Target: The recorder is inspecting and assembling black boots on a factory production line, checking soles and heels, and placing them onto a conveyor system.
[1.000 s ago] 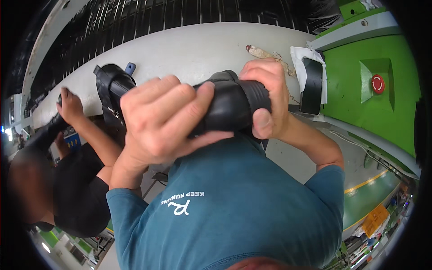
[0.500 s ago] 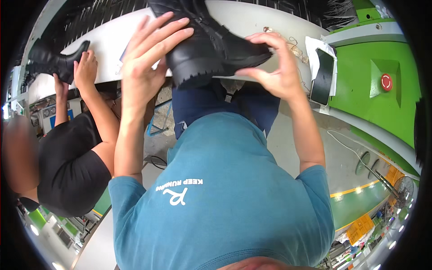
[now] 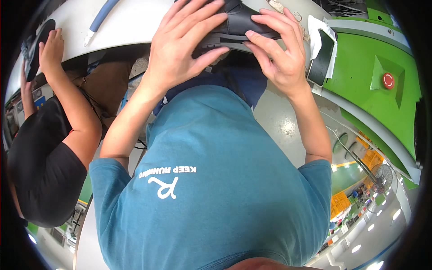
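A black boot (image 3: 240, 20) lies on its side at the table's near edge, with its toe to the right and its sole edge toward me. Its upper part is cut off by the top of the view. My left hand (image 3: 182, 49) grips the heel end, fingers spread over the leather and thumb by the sole. My right hand (image 3: 281, 54) is closed around the toe end, its fingers on the upper and its thumb near the sole edge.
A blue pen-like tool (image 3: 102, 17) with a pale tip lies on the white table (image 3: 135, 22). At left, a person (image 3: 54, 166) holds a dark-soled shoe (image 3: 41, 47). To the right, a phone (image 3: 321, 56) lies on white paper beside a green machine (image 3: 364, 54) with a red button (image 3: 388, 81).
The boot has shifted up and to the right in view, and its shaft now leaves the picture. My left hand moved right along the heel. The neighbour's shoe now shows its sole.
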The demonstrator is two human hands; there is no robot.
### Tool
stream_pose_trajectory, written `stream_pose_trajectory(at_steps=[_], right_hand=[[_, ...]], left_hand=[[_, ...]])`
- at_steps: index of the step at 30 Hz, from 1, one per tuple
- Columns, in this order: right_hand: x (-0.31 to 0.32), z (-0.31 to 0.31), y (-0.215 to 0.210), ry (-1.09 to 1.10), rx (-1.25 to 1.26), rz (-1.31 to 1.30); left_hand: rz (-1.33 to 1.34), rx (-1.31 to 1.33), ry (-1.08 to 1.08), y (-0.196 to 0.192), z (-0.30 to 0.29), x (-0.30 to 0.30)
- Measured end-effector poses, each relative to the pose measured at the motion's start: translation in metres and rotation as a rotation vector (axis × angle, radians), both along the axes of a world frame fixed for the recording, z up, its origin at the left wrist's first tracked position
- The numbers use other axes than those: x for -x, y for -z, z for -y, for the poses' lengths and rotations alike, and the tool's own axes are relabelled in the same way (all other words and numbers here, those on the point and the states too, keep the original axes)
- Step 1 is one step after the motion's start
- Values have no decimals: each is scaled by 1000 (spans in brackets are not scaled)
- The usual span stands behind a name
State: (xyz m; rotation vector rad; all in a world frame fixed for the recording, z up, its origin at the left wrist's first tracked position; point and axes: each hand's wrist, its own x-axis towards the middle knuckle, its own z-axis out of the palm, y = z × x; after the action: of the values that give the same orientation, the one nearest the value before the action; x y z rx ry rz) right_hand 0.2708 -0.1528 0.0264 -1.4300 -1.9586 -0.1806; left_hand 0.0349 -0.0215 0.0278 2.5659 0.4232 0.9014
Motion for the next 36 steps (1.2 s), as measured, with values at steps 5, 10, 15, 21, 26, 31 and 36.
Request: stream_pose_trajectory(at_steps=[5,10,15,21,26,31,36], right_hand=[[0,-9,-19,-15,131,-6],[1,-17,-36,4,305,-40],[3,-21,-45,36,483,-354],[5,-43,-74,200,684,-384],[-3,-30,-59,209,630,-549],[-23,1,-34,62,285,-222],[-27,2,-17,-7,127,-192]], left_hand=[[63,80,45,6,-3,-22],[175,35,30,12,-8,-29],[249,123,-13,11,-5,-33],[212,104,10,5,-11,-31],[203,110,101,25,-16,-19],[51,72,105,-8,-23,-21],[-116,30,174,-31,-29,-50]])
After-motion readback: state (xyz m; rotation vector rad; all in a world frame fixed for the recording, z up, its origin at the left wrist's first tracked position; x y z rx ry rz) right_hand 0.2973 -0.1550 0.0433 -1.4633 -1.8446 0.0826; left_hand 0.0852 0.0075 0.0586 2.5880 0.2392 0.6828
